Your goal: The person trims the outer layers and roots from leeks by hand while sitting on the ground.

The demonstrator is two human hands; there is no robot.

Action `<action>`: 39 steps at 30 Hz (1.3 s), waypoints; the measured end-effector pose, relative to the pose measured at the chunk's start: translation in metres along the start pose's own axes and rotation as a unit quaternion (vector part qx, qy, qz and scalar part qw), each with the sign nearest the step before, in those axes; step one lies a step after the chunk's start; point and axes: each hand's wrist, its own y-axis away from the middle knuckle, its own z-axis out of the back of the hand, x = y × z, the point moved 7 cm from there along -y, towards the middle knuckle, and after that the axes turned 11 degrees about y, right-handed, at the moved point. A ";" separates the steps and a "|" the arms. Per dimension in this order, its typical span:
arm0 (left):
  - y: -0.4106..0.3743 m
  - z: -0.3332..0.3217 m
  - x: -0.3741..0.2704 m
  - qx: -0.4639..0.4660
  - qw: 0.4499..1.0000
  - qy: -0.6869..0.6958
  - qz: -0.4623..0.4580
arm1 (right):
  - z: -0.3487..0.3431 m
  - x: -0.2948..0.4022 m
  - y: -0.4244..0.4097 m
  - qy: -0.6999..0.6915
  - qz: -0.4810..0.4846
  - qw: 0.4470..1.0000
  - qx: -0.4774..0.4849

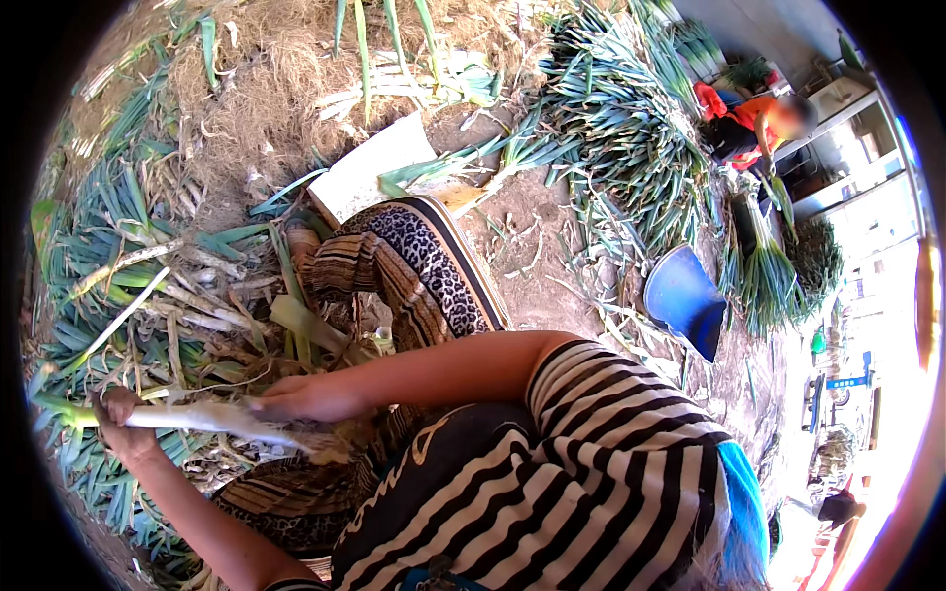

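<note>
My left hand (126, 428) is closed around the white shaft of a long leek or large green onion (185, 417), near where it turns green. Its green end points left, and its root end lies towards my lap. My right hand (307, 399), blurred, is at the upper side of the shaft, nearer the roots; its fingers are partly hidden, so its grip is unclear. Beyond and beside my hands lies a heap of similar stalks (199, 295) with roots and green leaves. A broad pale-green leaf piece (307, 321) stands near my right forearm.
A white board or box piece (384, 166) lies beyond my knee. Dry roots (259, 111) cover the upper left ground. A large pile of green-leaved stalks (628, 125), a blue bucket (684, 295) and tied bundles (765, 273) are farther right. A person in orange (757, 122) bends near the bundles.
</note>
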 end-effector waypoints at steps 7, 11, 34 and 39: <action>0.039 0.081 -0.143 -0.368 0.805 -0.321 -0.335 | 0.014 -0.069 0.088 -0.031 -0.145 0.989 0.031; 0.063 0.041 -0.124 -0.276 0.837 -0.229 -0.414 | 0.045 -0.086 0.124 -0.136 -0.131 0.980 -0.063; 0.111 -0.007 -0.004 -0.125 0.944 -0.110 -0.285 | -0.052 -0.003 -0.071 0.217 0.090 0.972 -0.027; 0.114 -0.017 0.003 -0.076 0.968 -0.096 -0.221 | -0.054 -0.024 -0.080 0.191 0.075 0.979 -0.016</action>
